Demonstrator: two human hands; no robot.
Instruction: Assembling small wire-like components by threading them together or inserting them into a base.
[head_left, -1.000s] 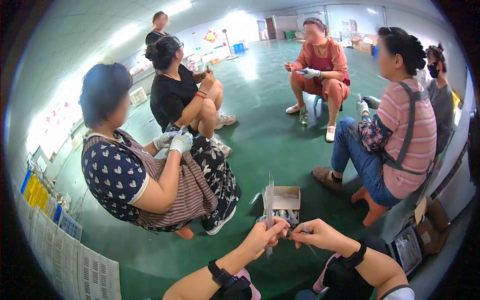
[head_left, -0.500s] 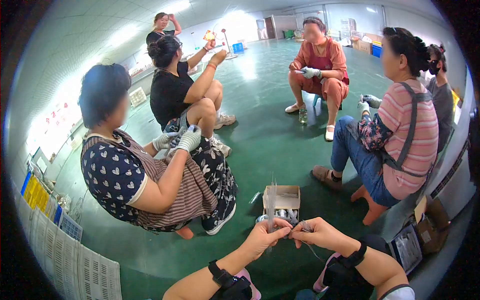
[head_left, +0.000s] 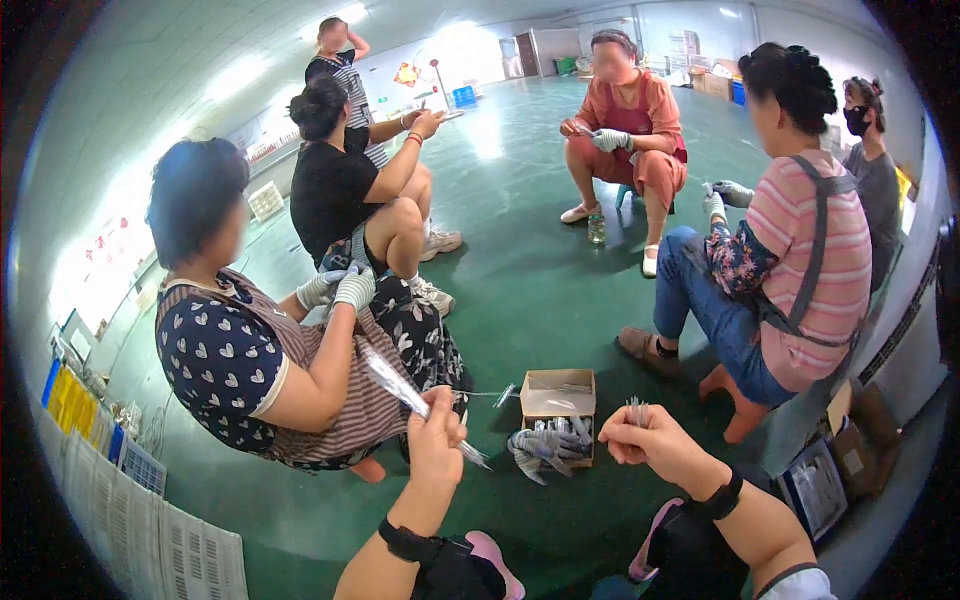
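My left hand point(head_left: 437, 445) is closed round a slim bundle of thin clear-and-silvery strands point(head_left: 392, 380), which slants from upper left to lower right. The bundle's upper part overlaps the striped apron of the person at left. Apart from it, my right hand point(head_left: 655, 448) is closed on a bunch of thin grey strands point(head_left: 637, 408); short tips poke up above the fingers and the rest is hidden in the fist. Between my hands, on the floor, an open cardboard box point(head_left: 558, 401) contains silvery packets point(head_left: 562, 428). Grey gloves point(head_left: 540, 455) hang over its front left edge.
Several people sit around on low stools, some in gloves; one stands at the back left. A small clear packet point(head_left: 506, 395) lies left of the box. White plastic crates point(head_left: 200, 540) line the left side. Open cartons point(head_left: 862, 440) stand at right. A bottle point(head_left: 597, 230) is farther off.
My hands were together in front of the box and are now apart. The left moved left and up, its bundle tipping from upright to slanted; the right moved slightly right and up.
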